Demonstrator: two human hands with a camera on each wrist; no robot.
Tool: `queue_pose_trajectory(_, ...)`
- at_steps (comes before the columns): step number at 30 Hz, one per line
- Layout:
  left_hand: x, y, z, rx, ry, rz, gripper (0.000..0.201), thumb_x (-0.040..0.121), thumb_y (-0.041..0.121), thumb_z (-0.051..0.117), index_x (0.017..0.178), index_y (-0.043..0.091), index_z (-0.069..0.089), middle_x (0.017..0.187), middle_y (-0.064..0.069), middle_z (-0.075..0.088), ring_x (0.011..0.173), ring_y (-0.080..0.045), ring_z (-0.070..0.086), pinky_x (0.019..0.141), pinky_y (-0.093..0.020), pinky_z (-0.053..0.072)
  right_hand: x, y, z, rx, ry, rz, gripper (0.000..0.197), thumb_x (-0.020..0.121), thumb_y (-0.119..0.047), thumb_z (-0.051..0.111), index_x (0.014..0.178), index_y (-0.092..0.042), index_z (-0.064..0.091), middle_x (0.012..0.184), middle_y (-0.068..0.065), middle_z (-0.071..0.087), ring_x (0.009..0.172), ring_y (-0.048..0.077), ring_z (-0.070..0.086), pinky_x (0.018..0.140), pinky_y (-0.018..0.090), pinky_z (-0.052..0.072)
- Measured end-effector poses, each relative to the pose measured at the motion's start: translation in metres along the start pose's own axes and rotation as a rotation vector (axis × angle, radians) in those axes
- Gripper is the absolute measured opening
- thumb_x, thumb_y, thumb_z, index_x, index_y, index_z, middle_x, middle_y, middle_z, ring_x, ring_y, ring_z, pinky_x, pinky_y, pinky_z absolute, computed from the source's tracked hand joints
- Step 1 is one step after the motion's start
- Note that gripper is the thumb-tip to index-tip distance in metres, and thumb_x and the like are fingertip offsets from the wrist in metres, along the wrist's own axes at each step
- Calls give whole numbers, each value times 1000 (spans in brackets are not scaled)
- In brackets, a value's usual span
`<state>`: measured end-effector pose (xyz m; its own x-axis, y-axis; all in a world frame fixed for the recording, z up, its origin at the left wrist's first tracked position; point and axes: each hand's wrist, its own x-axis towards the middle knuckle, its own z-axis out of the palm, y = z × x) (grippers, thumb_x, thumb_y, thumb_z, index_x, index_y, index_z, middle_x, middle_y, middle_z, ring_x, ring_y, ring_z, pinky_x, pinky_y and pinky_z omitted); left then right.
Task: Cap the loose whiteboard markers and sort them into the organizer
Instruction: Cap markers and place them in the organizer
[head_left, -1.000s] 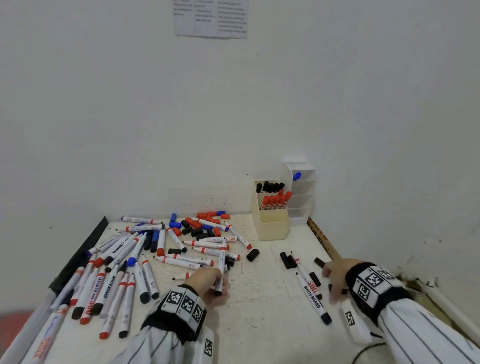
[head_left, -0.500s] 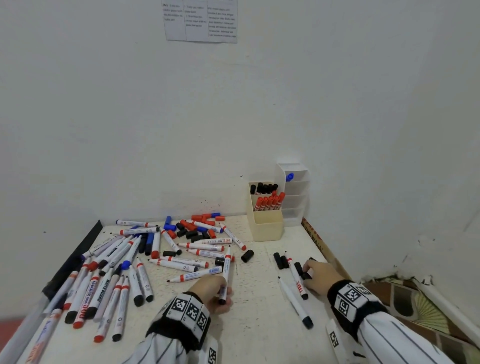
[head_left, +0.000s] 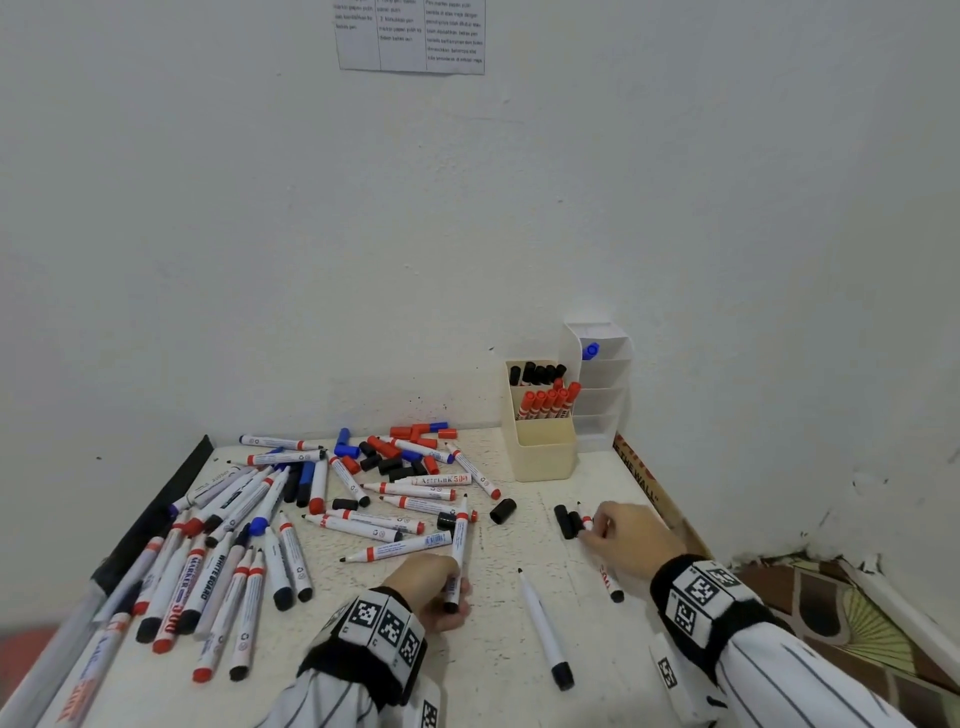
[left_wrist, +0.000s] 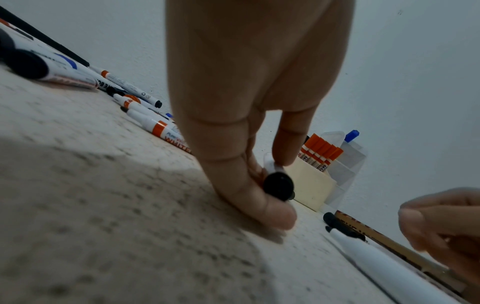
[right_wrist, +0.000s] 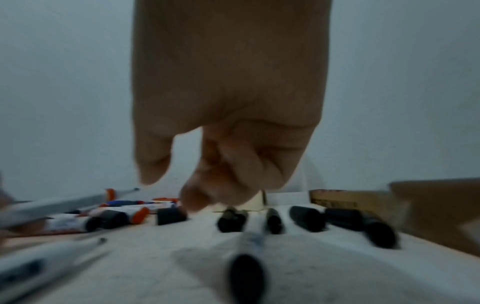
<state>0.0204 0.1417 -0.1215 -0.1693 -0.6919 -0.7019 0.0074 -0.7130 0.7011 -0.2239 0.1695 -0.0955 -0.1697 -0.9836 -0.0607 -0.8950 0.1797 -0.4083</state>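
My left hand (head_left: 441, 590) pinches an uncapped marker (head_left: 459, 545) with a red band and a black end (left_wrist: 279, 186), low over the table. My right hand (head_left: 621, 535) hovers with curled fingers (right_wrist: 221, 185) over a few black caps (head_left: 566, 522) and the tip of a marker (head_left: 608, 579); nothing shows between thumb and fingers. Another uncapped marker (head_left: 545, 629) lies between my hands. The cream organizer (head_left: 545, 452) at the back holds black and red markers; its front compartment is empty. A white tiered organizer (head_left: 605, 400) beside it holds one blue marker (head_left: 590, 351).
Several loose markers (head_left: 234, 545) cover the table's left half, with loose red, blue and black caps (head_left: 395, 452) behind them. A single black cap (head_left: 503, 511) lies mid-table. A cardboard strip (head_left: 644, 483) lines the right edge and a black bar (head_left: 156, 519) the left.
My right hand has moved left from the markers near the cardboard strip to the black caps. My left hand still holds its marker, now drawn a little nearer to me.
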Motion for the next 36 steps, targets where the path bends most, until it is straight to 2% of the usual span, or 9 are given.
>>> queue_pose_trajectory(4, 1, 0, 2, 9, 15, -3, 22, 91, -3, 33, 113, -1, 38, 75, -16, 47, 57, -22, 42, 32, -17, 36, -18, -34, 5, 98, -523, -15, 35, 78, -52, 65, 82, -20, 54, 70, -6, 60, 53, 7, 51, 52, 18, 43)
queue_pose_trajectory(7, 1, 0, 3, 24, 25, -2, 24, 92, -2, 36, 116, -2, 39, 77, -16, 49, 58, -22, 43, 33, -17, 37, -25, -52, 20, 108, -647, 15, 33, 74, -37, 74, 89, -19, 50, 63, -4, 59, 42, 7, 50, 47, 21, 44)
queue_pose_trajectory(10, 0, 0, 2, 39, 24, -2, 25, 92, -1, 36, 117, -2, 40, 76, -16, 49, 58, -23, 44, 34, -18, 37, -17, -61, 35, 122, -572, 46, 30, 79, -24, 68, 98, -18, 46, 73, 1, 60, 42, 11, 52, 48, 25, 47)
queue_pose_trajectory(14, 1, 0, 0, 48, 15, 7, 21, 93, -1, 34, 113, -2, 40, 74, -15, 48, 57, -23, 44, 35, -17, 37, 3, -60, 38, 302, -328, 72, 27, 91, -28, 55, 112, -15, 44, 82, 2, 59, 49, 8, 55, 46, 20, 46)
queue_pose_trajectory(18, -2, 3, -2, 46, 12, 15, 15, 94, 0, 35, 106, 0, 43, 77, -15, 49, 59, -23, 46, 37, -20, 41, 24, -42, 32, -69, -14, 12, 29, 93, -22, 43, 121, -21, 50, 121, 1, 51, 104, 17, 51, 88, 31, 47)
queue_pose_trajectory(22, -2, 6, -4, 167, 60, 35, 17, 91, 1, 32, 85, 2, 47, 69, -10, 50, 52, -19, 45, 43, -22, 37, 39, -24, 33, -384, -76, 30, 51, 93, -30, 43, 142, -27, 29, 146, 3, 25, 130, 26, 27, 105, 41, 28)
queue_pose_trajectory(28, -5, 8, -7, 414, 154, 156, 30, 95, 8, 28, 72, 9, 47, 43, 2, 48, 33, -10, 41, 36, -17, 30, 49, -23, 34, -373, -48, 1, 40, 87, -33, 52, 125, -26, 41, 128, 2, 44, 119, 24, 38, 99, 39, 32)
queue_pose_trajectory(33, -8, 5, -9, 540, 107, 301, 23, 99, 20, 32, 84, 19, 49, 65, 3, 47, 41, -5, 42, 39, -16, 33, 45, -26, 30, -212, 63, -63, 28, 85, -16, 48, 111, -24, 41, 109, -3, 56, 100, 20, 52, 85, 35, 40)
queue_pose_trajectory(36, -4, 3, -11, 651, 127, 400, 21, 100, 24, 33, 112, 24, 50, 75, 6, 51, 58, -5, 43, 49, -14, 35, 44, -24, 25, -38, 177, -100, 23, 87, -12, 47, 108, -20, 46, 96, 1, 56, 87, 21, 54, 76, 32, 45)
